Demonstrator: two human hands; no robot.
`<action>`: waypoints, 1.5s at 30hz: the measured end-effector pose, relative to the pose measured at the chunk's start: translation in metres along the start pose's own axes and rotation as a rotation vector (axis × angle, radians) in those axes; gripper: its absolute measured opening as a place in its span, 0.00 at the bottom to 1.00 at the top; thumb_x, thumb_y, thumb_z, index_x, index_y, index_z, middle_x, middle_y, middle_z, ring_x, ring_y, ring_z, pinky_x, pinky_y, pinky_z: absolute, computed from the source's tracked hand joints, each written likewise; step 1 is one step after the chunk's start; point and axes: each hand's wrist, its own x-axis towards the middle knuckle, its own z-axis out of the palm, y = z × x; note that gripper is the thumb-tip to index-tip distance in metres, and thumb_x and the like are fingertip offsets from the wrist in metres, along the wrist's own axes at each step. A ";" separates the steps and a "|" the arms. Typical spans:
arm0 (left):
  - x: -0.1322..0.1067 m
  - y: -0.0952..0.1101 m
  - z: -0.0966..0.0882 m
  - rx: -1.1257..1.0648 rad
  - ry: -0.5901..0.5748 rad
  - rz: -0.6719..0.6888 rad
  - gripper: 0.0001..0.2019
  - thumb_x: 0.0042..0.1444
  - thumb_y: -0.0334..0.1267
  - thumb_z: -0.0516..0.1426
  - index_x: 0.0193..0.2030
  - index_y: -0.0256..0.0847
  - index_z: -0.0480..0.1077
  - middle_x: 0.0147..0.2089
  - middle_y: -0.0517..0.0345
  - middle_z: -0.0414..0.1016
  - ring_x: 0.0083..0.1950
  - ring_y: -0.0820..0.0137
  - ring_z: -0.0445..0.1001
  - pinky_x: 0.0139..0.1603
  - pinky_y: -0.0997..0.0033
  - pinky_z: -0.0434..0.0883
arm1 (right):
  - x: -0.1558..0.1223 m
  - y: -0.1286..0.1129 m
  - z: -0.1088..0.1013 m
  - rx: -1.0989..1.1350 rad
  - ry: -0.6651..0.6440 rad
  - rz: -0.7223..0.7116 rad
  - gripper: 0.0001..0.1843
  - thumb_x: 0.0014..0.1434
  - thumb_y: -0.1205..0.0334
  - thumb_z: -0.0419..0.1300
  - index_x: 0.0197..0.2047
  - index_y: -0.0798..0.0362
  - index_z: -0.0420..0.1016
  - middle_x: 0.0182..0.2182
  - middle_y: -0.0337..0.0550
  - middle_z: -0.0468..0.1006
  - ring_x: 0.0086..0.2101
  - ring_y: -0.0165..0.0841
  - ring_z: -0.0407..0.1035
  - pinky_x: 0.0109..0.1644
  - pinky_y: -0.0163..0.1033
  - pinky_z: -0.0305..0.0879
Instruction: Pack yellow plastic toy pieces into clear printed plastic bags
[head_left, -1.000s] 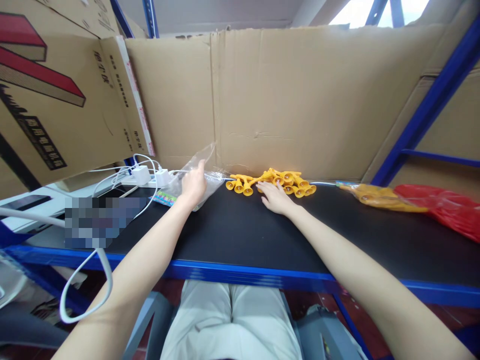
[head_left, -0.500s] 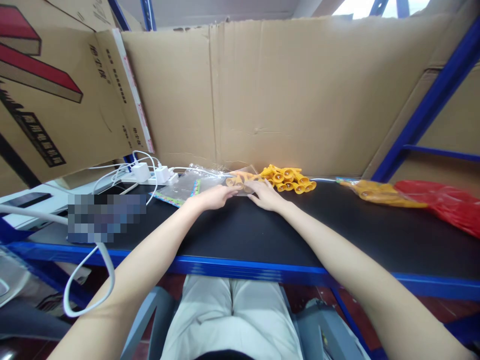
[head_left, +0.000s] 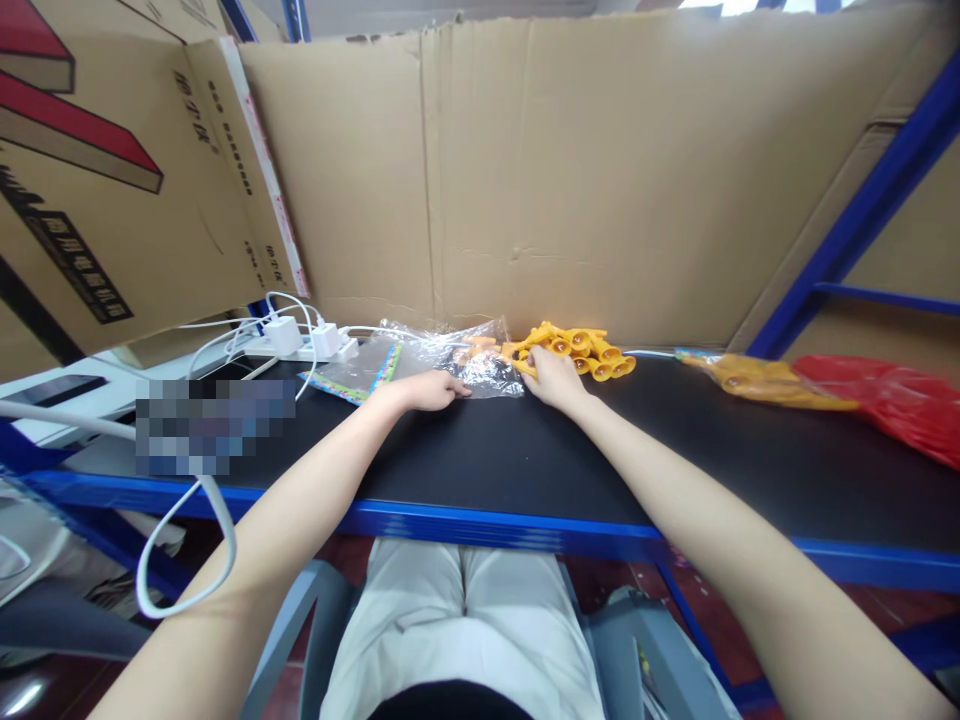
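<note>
Pins clear plastic bag [head_left: 480, 360] flat on black workbench [head_left: 525, 460], far centre, with left hand [head_left: 424, 390], fingers outstretched; grips yellow toy trumpets [head_left: 589, 350] just right of it with right hand [head_left: 551, 378], fingers curled. Probably goes best with bag mouth held taut, facing the pile.

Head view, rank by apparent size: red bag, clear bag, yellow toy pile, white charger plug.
1. Red bag and clear bag: they look about alike, and the red one runs off the frame edge, so I can't rank one over the other.
2. Yellow toy pile.
3. White charger plug, clearly smallest.
</note>
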 end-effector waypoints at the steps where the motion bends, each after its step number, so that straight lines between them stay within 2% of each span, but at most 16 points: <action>1: 0.001 -0.001 0.000 -0.009 0.005 -0.006 0.24 0.50 0.25 0.44 0.52 0.40 0.69 0.56 0.58 0.67 0.58 0.72 0.65 0.58 0.74 0.59 | 0.000 0.001 0.000 0.005 -0.019 0.013 0.14 0.56 0.59 0.50 0.44 0.57 0.66 0.38 0.53 0.75 0.39 0.43 0.68 0.42 0.45 0.59; 7: 0.007 -0.012 0.005 -0.106 0.061 -0.025 0.24 0.44 0.23 0.44 0.45 0.37 0.72 0.50 0.57 0.74 0.51 0.72 0.70 0.52 0.75 0.64 | 0.001 0.006 -0.008 0.019 -0.101 0.052 0.16 0.56 0.55 0.51 0.43 0.52 0.73 0.39 0.49 0.76 0.39 0.43 0.70 0.42 0.46 0.63; 11: 0.009 -0.017 0.006 -0.158 0.081 -0.026 0.22 0.40 0.23 0.44 0.40 0.37 0.71 0.46 0.56 0.75 0.47 0.70 0.71 0.50 0.73 0.65 | 0.001 0.016 -0.021 0.174 -0.088 0.086 0.16 0.54 0.54 0.54 0.42 0.50 0.76 0.37 0.46 0.77 0.36 0.40 0.71 0.38 0.43 0.65; 15: 0.010 -0.020 0.005 -0.210 0.076 -0.049 0.22 0.38 0.25 0.44 0.38 0.36 0.71 0.44 0.55 0.75 0.47 0.69 0.71 0.50 0.72 0.65 | 0.004 0.032 -0.036 0.359 -0.014 0.113 0.17 0.52 0.57 0.58 0.43 0.53 0.76 0.34 0.44 0.78 0.33 0.36 0.71 0.39 0.40 0.66; 18: 0.012 -0.023 0.006 -0.252 0.080 -0.063 0.21 0.37 0.26 0.44 0.37 0.35 0.71 0.44 0.54 0.75 0.47 0.69 0.71 0.51 0.71 0.64 | 0.005 0.041 -0.048 0.495 0.003 0.165 0.22 0.49 0.55 0.61 0.46 0.56 0.75 0.35 0.46 0.78 0.33 0.35 0.71 0.37 0.38 0.66; 22: 0.013 -0.025 0.006 -0.268 0.079 -0.066 0.21 0.36 0.26 0.44 0.35 0.36 0.71 0.44 0.56 0.76 0.47 0.69 0.70 0.51 0.71 0.63 | 0.000 0.044 -0.068 0.629 -0.018 0.158 0.25 0.46 0.53 0.63 0.46 0.57 0.74 0.38 0.48 0.77 0.33 0.33 0.71 0.35 0.36 0.67; 27: 0.010 -0.021 0.004 -0.268 0.081 -0.073 0.19 0.36 0.27 0.44 0.34 0.36 0.70 0.43 0.55 0.76 0.45 0.69 0.71 0.49 0.72 0.65 | -0.007 0.040 -0.082 0.611 -0.248 0.111 0.24 0.45 0.53 0.63 0.44 0.57 0.74 0.30 0.45 0.77 0.26 0.29 0.68 0.29 0.35 0.65; 31: 0.008 -0.018 0.001 -0.237 0.086 -0.074 0.18 0.37 0.27 0.44 0.32 0.36 0.71 0.41 0.56 0.76 0.44 0.70 0.71 0.47 0.73 0.65 | -0.005 0.044 -0.075 0.524 -0.398 0.046 0.22 0.44 0.53 0.63 0.42 0.55 0.74 0.30 0.42 0.76 0.23 0.27 0.67 0.28 0.35 0.63; 36: 0.006 -0.015 -0.001 -0.120 0.124 -0.087 0.15 0.38 0.27 0.45 0.28 0.37 0.70 0.34 0.58 0.76 0.38 0.70 0.71 0.41 0.74 0.66 | -0.003 0.049 -0.063 0.466 -0.608 0.011 0.18 0.43 0.54 0.63 0.38 0.54 0.73 0.28 0.41 0.75 0.27 0.31 0.69 0.32 0.36 0.63; 41: 0.004 -0.009 -0.004 -0.033 0.144 -0.167 0.12 0.39 0.27 0.46 0.23 0.36 0.70 0.25 0.57 0.73 0.30 0.70 0.69 0.31 0.74 0.64 | -0.004 0.047 -0.065 0.440 -0.694 0.005 0.17 0.43 0.53 0.62 0.36 0.54 0.72 0.27 0.42 0.75 0.31 0.34 0.70 0.33 0.36 0.62; 45: 0.002 -0.005 -0.007 -0.047 0.153 -0.222 0.10 0.39 0.26 0.49 0.21 0.35 0.71 0.24 0.57 0.72 0.28 0.70 0.69 0.29 0.75 0.63 | -0.006 0.045 -0.069 0.491 -0.761 0.002 0.19 0.43 0.50 0.62 0.36 0.53 0.73 0.28 0.43 0.75 0.30 0.33 0.69 0.30 0.35 0.61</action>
